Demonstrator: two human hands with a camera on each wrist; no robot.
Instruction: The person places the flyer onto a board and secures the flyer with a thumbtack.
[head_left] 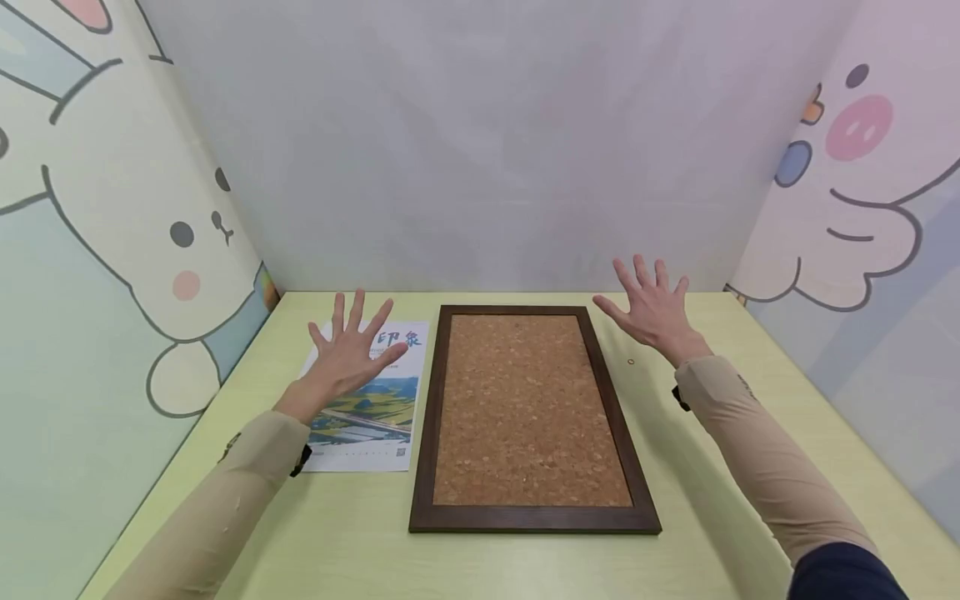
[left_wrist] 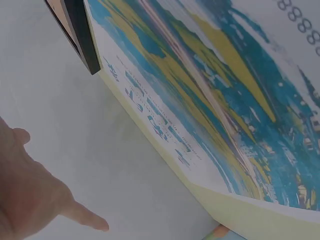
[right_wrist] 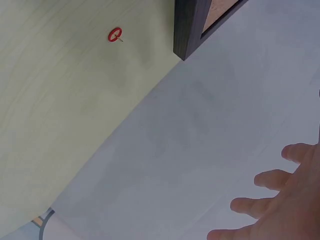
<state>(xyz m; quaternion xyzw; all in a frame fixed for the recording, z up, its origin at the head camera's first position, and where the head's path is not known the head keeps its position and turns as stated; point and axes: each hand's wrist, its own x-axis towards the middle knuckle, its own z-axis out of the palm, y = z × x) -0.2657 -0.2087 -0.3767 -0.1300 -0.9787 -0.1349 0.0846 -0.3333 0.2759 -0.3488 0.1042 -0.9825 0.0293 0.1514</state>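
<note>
My left hand (head_left: 347, 360) is raised with its fingers spread, in front of a printed poster (head_left: 375, 408) that lies on the table left of the board. Part of the poster is hidden behind that hand. A cork board (head_left: 525, 408) in a dark brown frame lies flat in the middle. To its right, my right hand (head_left: 654, 312) is also held up, fingers spread, touching nothing. Below that hand a small red thumbtack (right_wrist: 115, 34) lies on the table with its pin showing in the right wrist view; the head view shows it only as a tiny ring.
The pale yellow-green table (head_left: 525, 567) meets a plain light wall (head_left: 480, 150) at the back. Side panels with a cartoon rabbit (head_left: 150, 250) on the left and a pink-cheeked figure (head_left: 885, 200) on the right bound the space.
</note>
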